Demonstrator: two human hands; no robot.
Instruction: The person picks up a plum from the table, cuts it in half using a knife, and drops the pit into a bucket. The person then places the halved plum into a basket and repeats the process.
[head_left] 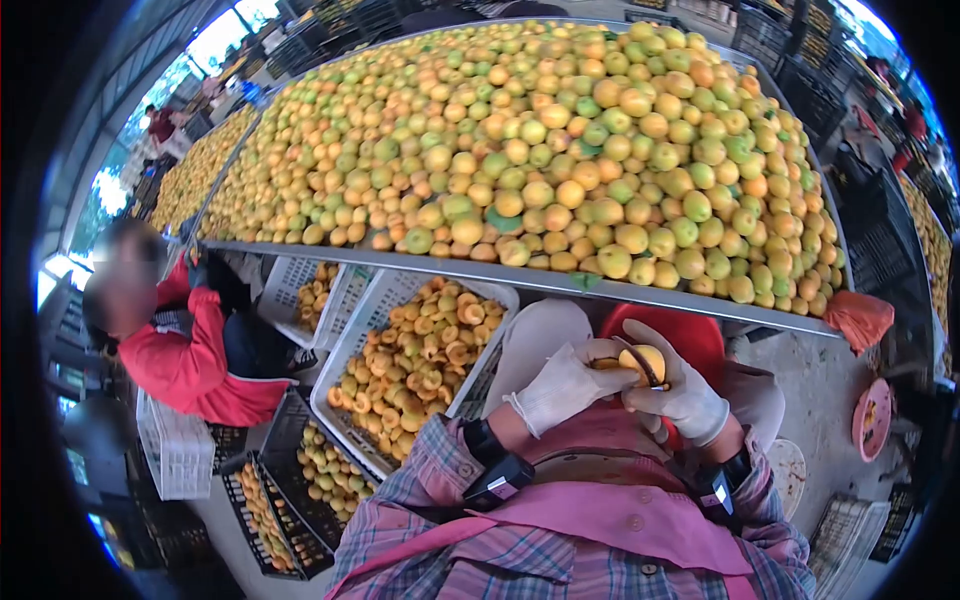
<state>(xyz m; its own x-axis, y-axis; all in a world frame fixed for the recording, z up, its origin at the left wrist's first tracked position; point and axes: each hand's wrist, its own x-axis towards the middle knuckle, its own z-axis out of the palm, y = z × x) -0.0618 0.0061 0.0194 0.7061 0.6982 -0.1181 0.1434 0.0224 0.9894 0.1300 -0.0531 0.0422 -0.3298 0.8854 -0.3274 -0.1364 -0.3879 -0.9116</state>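
Observation:
Both hands wear white gloves and meet in front of my lap. Between them is a yellow-orange apricot, with a thin dark curved strip, perhaps a blade, lying across it. My left hand is closed, its fingertips pinching at the fruit's left side. My right hand curls round the fruit from the right, thumb above it. Which hand has the dark strip is hidden by the fingers. A red basin sits between my knees, partly behind the hands. To the left, a white crate contains many halved apricots.
A metal-edged table heaped with whole apricots spans the front. A person in a red jacket sits at left. Black crates of fruit stand low left; a red bag hangs at the table's right corner, near a pink basin.

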